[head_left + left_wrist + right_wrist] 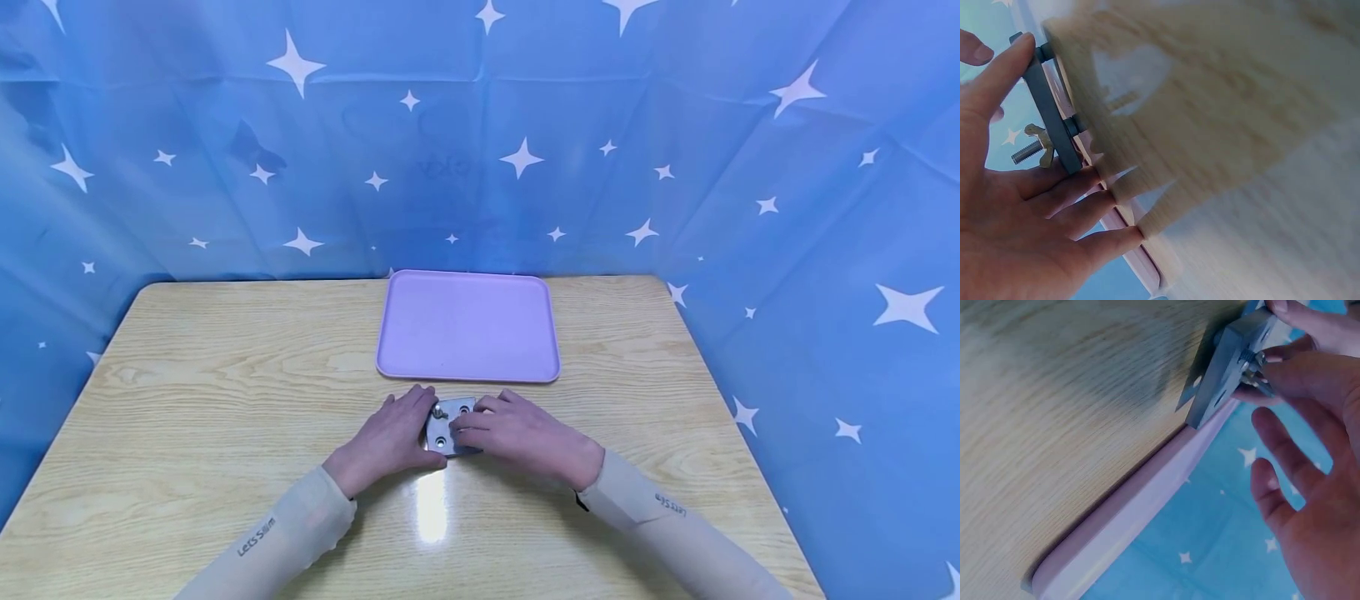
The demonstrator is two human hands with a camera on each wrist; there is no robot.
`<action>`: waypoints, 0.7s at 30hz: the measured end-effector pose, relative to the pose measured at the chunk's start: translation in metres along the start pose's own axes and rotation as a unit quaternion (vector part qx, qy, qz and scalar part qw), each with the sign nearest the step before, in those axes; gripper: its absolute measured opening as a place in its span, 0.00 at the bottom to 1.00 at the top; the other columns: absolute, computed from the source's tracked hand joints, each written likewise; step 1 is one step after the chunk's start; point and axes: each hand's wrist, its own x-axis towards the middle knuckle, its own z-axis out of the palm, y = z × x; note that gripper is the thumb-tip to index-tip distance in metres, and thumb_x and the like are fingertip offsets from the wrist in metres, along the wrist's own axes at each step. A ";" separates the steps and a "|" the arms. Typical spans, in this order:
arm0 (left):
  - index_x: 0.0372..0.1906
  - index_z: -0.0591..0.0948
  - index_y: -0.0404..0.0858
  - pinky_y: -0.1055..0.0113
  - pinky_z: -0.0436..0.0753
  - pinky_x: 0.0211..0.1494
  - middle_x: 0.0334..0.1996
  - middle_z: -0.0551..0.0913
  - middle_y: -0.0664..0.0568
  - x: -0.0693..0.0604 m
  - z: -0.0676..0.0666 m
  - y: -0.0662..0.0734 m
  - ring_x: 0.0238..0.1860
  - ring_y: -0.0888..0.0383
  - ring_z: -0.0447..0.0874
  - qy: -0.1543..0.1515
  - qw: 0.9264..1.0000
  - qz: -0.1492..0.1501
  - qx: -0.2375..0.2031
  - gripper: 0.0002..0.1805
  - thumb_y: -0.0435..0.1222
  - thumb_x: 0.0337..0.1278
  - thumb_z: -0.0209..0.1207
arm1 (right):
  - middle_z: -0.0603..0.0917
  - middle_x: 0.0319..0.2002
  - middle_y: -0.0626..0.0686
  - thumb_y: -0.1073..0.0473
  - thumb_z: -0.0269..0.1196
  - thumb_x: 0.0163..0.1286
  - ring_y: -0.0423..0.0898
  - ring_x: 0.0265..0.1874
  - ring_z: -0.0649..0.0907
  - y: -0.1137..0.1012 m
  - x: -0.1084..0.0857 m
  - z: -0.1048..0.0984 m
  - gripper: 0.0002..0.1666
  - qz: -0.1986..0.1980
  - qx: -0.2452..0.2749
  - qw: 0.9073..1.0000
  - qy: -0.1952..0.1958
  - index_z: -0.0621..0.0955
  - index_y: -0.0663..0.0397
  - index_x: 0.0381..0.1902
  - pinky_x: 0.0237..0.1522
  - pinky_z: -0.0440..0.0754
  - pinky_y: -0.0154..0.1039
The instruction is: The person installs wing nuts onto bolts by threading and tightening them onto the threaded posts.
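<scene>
A thick grey metal plate [440, 429] with round holes lies on the table just in front of the tray, raised on bolt heads that show beneath it in the left wrist view. A brass-coloured wing nut [1040, 145] sits on a threaded bolt [1027, 152] standing up from the plate. My left hand [393, 437] holds the plate's left side, thumb on its near end and fingers round the far end. Above the plate's right part, my right hand [525, 433] pinches a wing nut [1255, 374] between thumb and forefinger; its other fingers are loosely bent.
Behind the plate lies a purple tray [468, 377] with a low rim. The wooden table [225, 367] has a glossy surface that reflects light. A blue curtain with white stars [480, 167] hangs along the back and sides.
</scene>
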 end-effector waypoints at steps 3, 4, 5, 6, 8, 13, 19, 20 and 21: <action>0.67 0.74 0.29 0.33 0.69 0.71 0.68 0.74 0.35 0.000 0.000 0.000 0.69 0.40 0.72 0.000 1.000 0.000 0.000 0.50 0.51 0.40 0.81 | 0.81 0.62 0.36 0.57 0.61 0.76 0.40 0.55 0.78 0.000 -0.001 0.000 0.16 -0.018 -0.021 1.000 -0.014 0.83 0.37 0.59 0.45 0.75 0.35; 0.67 0.73 0.29 0.33 0.69 0.71 0.68 0.74 0.35 0.000 0.000 0.000 0.70 0.40 0.72 -0.001 1.000 -0.001 0.000 0.50 0.51 0.40 0.80 | 0.81 0.62 0.36 0.58 0.61 0.76 0.40 0.56 0.78 0.000 -0.001 0.000 0.17 -0.018 -0.025 0.999 -0.016 0.83 0.36 0.59 0.45 0.74 0.35; 0.67 0.73 0.29 0.33 0.69 0.72 0.68 0.74 0.35 0.000 0.000 0.000 0.70 0.40 0.72 -0.001 1.000 -0.002 -0.002 0.50 0.51 0.40 0.80 | 0.81 0.62 0.36 0.58 0.61 0.76 0.40 0.55 0.78 0.000 -0.001 0.000 0.17 -0.018 -0.029 0.999 -0.016 0.83 0.36 0.59 0.45 0.74 0.35; 0.67 0.73 0.29 0.33 0.68 0.72 0.69 0.74 0.35 -0.001 0.000 0.000 0.71 0.40 0.71 -0.003 1.000 -0.003 -0.003 0.50 0.51 0.41 0.80 | 0.81 0.62 0.35 0.58 0.61 0.76 0.39 0.55 0.78 0.000 -0.001 0.001 0.17 -0.016 -0.031 0.999 -0.017 0.83 0.36 0.58 0.45 0.74 0.35; 0.68 0.73 0.29 0.34 0.67 0.73 0.70 0.73 0.34 -0.001 0.000 0.000 0.72 0.39 0.69 -0.006 1.000 -0.005 -0.006 0.51 0.51 0.41 0.80 | 0.81 0.61 0.36 0.58 0.62 0.76 0.39 0.55 0.78 0.000 0.000 0.002 0.17 -0.014 -0.033 0.999 -0.016 0.83 0.36 0.58 0.45 0.74 0.35; 0.69 0.72 0.29 0.34 0.65 0.74 0.71 0.71 0.34 -0.001 -0.001 0.000 0.75 0.39 0.65 -0.011 1.000 -0.007 -0.012 0.51 0.51 0.43 0.80 | 0.83 0.58 0.37 0.58 0.64 0.75 0.40 0.54 0.79 0.000 0.000 0.005 0.15 -0.015 -0.039 0.999 -0.002 0.85 0.38 0.56 0.45 0.75 0.36; 0.70 0.72 0.28 0.34 0.65 0.74 0.71 0.71 0.34 -0.001 -0.001 -0.001 0.75 0.39 0.65 -0.012 1.000 -0.010 -0.013 0.51 0.51 0.43 0.80 | 0.85 0.48 0.39 0.57 0.68 0.70 0.41 0.46 0.81 -0.001 0.002 0.011 0.08 -0.010 -0.070 0.997 0.041 0.85 0.39 0.46 0.41 0.76 0.36; 0.70 0.72 0.28 0.34 0.65 0.75 0.71 0.71 0.35 -0.001 -0.001 -0.001 0.75 0.39 0.65 -0.013 1.000 -0.011 -0.013 0.52 0.51 0.43 0.80 | 0.85 0.45 0.40 0.57 0.68 0.70 0.42 0.44 0.81 -0.001 0.003 0.013 0.07 -0.008 -0.074 0.996 0.048 0.85 0.40 0.44 0.40 0.76 0.36; 0.70 0.72 0.28 0.34 0.65 0.75 0.72 0.71 0.35 -0.001 0.000 -0.001 0.75 0.39 0.64 -0.013 1.000 -0.011 -0.012 0.52 0.52 0.43 0.80 | 0.85 0.43 0.40 0.57 0.68 0.69 0.42 0.42 0.81 -0.002 0.004 0.015 0.06 -0.004 -0.078 0.995 0.054 0.84 0.40 0.43 0.40 0.76 0.36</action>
